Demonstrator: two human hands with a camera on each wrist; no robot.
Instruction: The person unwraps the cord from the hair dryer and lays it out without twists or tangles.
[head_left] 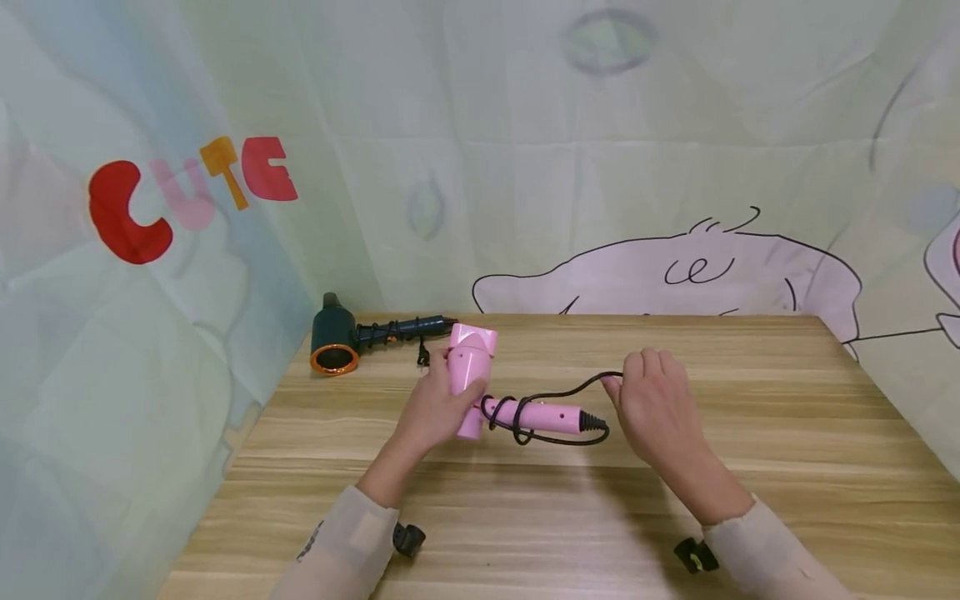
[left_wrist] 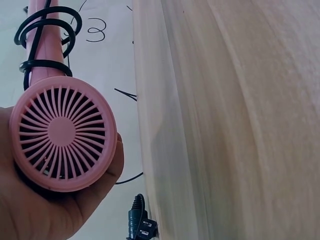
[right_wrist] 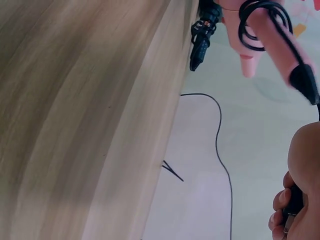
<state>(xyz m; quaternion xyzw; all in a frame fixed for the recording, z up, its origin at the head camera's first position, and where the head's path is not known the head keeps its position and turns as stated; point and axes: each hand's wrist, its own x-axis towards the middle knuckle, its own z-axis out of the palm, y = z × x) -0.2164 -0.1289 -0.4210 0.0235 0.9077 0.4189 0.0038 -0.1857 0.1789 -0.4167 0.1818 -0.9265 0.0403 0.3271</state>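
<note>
Pink dryer (head_left: 468, 368): up over the surface (head_left: 765, 467), nearer the left edge than the right, toward the far edge.
Left hand (head_left: 433, 404): its fingers grasp the pink dryer round its body. If they get loose, it could drop and crack.
Right hand (head_left: 658, 407): its fingers are wrapped round a black end that looks like the plug (right_wrist: 295, 206).
Cord (head_left: 573, 392): loops round the handle (head_left: 552, 417), and one stretch runs to the right hand. A hard tug could make the loops tight or tangled, or twist the dryer away from the left hand.
Handle tip: the cord bends back sharply here, so too much pulling could hurt it.
Dark dryer (head_left: 333, 327): lies by the far left corner. A big swing left could bump it.
</note>
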